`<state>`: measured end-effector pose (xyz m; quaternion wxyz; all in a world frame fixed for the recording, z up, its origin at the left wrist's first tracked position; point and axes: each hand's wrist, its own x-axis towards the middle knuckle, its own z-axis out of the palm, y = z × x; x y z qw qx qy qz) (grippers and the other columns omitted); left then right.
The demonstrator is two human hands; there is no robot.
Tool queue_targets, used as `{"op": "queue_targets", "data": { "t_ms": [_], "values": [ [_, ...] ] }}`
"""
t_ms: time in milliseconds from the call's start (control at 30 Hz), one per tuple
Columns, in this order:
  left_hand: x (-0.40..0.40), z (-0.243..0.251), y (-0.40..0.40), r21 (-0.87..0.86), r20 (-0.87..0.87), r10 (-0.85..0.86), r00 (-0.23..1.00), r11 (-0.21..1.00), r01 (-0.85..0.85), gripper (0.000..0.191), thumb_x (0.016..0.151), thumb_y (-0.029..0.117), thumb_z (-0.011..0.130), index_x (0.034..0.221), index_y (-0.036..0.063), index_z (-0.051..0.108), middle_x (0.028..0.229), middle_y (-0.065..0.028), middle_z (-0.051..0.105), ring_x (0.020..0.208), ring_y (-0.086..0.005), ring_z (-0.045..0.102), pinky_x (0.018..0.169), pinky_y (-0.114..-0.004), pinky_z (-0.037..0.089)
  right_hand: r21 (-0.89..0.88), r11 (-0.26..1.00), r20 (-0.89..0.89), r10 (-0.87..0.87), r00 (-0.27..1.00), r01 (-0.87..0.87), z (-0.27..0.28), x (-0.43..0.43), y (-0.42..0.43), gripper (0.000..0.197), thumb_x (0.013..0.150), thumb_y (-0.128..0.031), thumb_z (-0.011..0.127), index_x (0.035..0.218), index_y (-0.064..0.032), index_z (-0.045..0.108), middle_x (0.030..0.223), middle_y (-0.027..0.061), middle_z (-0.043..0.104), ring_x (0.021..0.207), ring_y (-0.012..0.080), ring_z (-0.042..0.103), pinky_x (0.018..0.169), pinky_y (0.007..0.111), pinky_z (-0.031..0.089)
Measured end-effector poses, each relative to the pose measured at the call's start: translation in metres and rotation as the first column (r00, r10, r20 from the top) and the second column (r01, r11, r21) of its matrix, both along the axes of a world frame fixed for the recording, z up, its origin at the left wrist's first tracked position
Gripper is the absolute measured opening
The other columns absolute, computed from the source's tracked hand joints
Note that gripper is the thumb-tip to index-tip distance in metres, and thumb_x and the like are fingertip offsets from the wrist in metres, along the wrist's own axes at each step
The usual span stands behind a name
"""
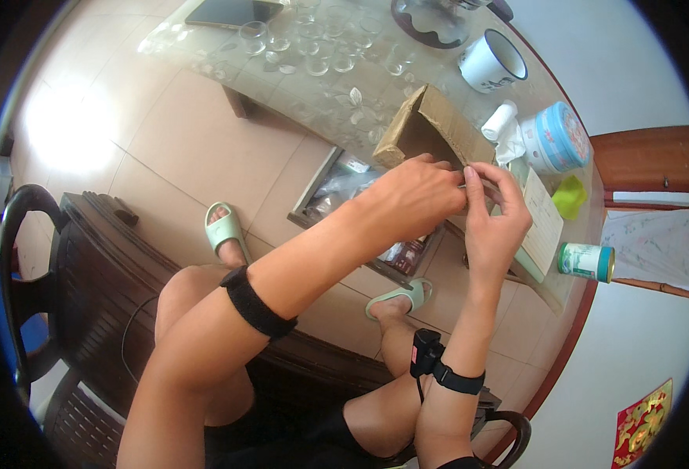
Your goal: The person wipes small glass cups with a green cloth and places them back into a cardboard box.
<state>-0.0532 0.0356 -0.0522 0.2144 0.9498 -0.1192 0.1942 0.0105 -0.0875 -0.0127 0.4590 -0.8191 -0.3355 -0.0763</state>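
Observation:
An opened cardboard box (462, 126) lies on the glass-topped table (297, 99), its dark hollow facing me. My left hand (418, 187) reaches across to the box's near edge, back of the hand up, its fingertips partly hidden at the opening. Beside it my right hand (494, 205) has thumb and index finger brought together near the box's lower corner. Whether a small thing is pinched between them cannot be made out. Below my left hand, a pulled-out drawer (315, 182) holds plastic bags and small packages.
Several small glasses (317, 57), a dark tablet-like device (233, 13) and an enamel mug (491, 61) stand towards the back. Right of the box are crumpled tissue (507, 132), a blue round tin (555, 138), a notebook (535, 225), a green silicone-like piece (570, 198) and a can (586, 262).

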Motion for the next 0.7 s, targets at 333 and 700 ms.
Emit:
{"op": "queue_targets", "data": {
  "t_ms": [333,700],
  "values": [
    [0.0015,0.0013,-0.0002,0.026,0.035,0.029,0.999,0.999,-0.030,0.012,0.077,0.009,0.064,0.084,0.0010,0.069,0.095,-0.0107,0.068,0.098,-0.0256,0.064,0.082,-0.037,0.051,-0.001,1.000,0.019,-0.005,1.000,0.005,-0.0006,-0.0005,0.0023,0.008,0.088,-0.004,0.070,0.092,0.0022,0.068,0.087,0.0084,0.067,0.078,0.0184,0.065,0.074,0.030,0.052],
    [0.0062,-0.0074,-0.0064,0.037,0.033,0.073,0.997,0.997,-0.074,0.019,0.082,0.017,0.063,0.093,0.0023,0.068,0.098,-0.0109,0.069,0.099,-0.0260,0.064,0.083,-0.037,0.050,-0.026,1.000,0.085,0.005,0.996,-0.003,0.0042,-0.0053,0.0036,0.006,0.088,-0.003,0.069,0.092,0.0021,0.068,0.087,0.0090,0.067,0.080,0.0195,0.065,0.075,0.030,0.052]
  ]
}}
